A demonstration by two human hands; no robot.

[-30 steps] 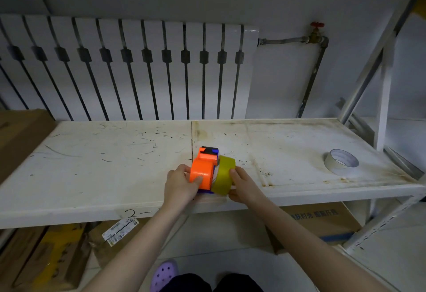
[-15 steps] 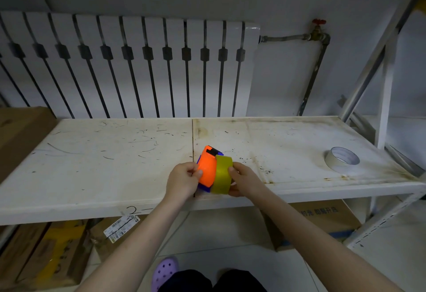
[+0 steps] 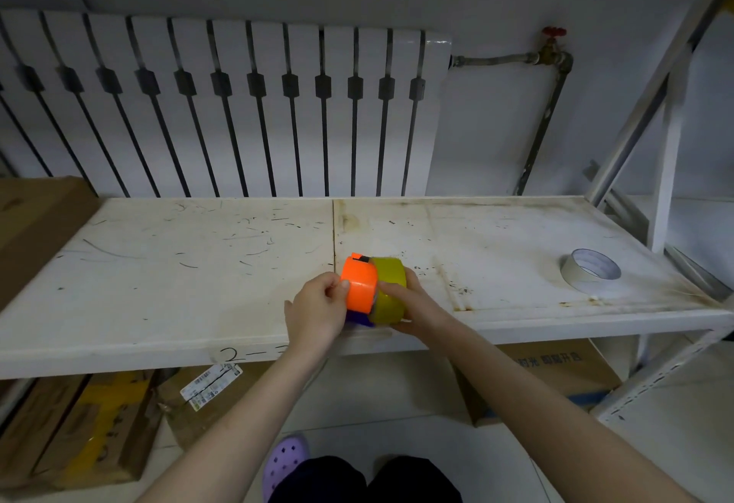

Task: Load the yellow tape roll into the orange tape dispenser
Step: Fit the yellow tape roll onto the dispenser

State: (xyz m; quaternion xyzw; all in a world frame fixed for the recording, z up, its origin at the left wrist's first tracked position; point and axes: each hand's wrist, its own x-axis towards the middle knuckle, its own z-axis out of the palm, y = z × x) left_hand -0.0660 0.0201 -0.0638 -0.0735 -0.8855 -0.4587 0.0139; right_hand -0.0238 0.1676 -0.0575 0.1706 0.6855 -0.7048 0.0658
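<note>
The orange tape dispenser (image 3: 359, 284), with a purple part at its bottom, is held just above the front edge of the white shelf (image 3: 167, 272). My left hand (image 3: 317, 310) grips its left side, thumb on the orange face. The yellow tape roll (image 3: 390, 288) stands on edge, pressed flat against the dispenser's right side. My right hand (image 3: 413, 304) holds the roll from the right, fingers curled round its rim. How far the roll sits on the dispenser's hub is hidden.
A white tape roll (image 3: 590, 270) lies flat at the shelf's right end. A radiator (image 3: 222, 105) and a pipe with a red valve (image 3: 554, 45) stand behind. Cardboard boxes (image 3: 556, 375) sit under the shelf and at the left. A shelf upright (image 3: 667, 168) rises on the right.
Both hands have lifted and turned the dispenser and roll slightly, and the yellow roll now sits closer against the dispenser's side. The white roll has not moved.
</note>
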